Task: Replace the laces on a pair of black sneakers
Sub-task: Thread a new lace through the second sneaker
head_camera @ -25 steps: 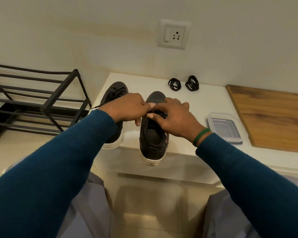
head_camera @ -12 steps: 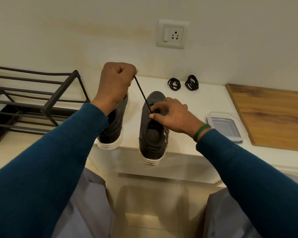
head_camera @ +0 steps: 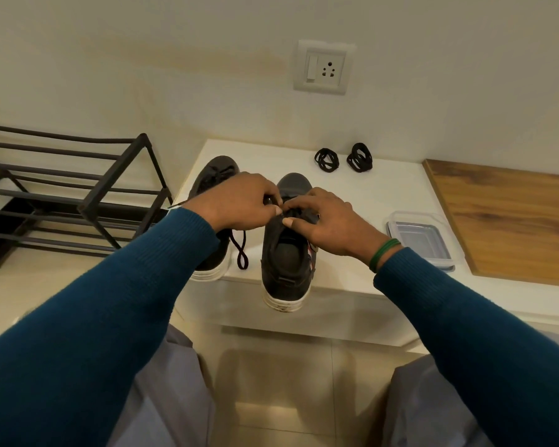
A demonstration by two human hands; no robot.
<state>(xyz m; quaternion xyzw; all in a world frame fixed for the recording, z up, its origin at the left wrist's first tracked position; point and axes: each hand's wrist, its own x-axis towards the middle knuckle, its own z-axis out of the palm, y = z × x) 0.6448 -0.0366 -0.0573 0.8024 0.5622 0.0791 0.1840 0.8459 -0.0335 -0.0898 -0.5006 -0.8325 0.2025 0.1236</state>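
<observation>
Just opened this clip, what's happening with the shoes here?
A person works both hands at the lacing of the nearer black sneaker, whose heel overhangs the white ledge. The left hand pinches its lace, a loop dangling below; the right hand rests on the upper, its grip hidden. Two coiled laces wait by the wall.

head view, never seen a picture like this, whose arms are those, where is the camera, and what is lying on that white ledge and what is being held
There is no machine here. These are a person's own arms in blue sleeves, filmed by one camera worn on the head and looking down. The left hand and right hand meet over the near sneaker, whose heel overhangs the white ledge. Both hands pinch its lace, and a loop of it dangles below the left hand. The second sneaker stands to its left. Near the wall lie a lace coil and a second coil. Further right are a clear container and a wooden board.
</observation>
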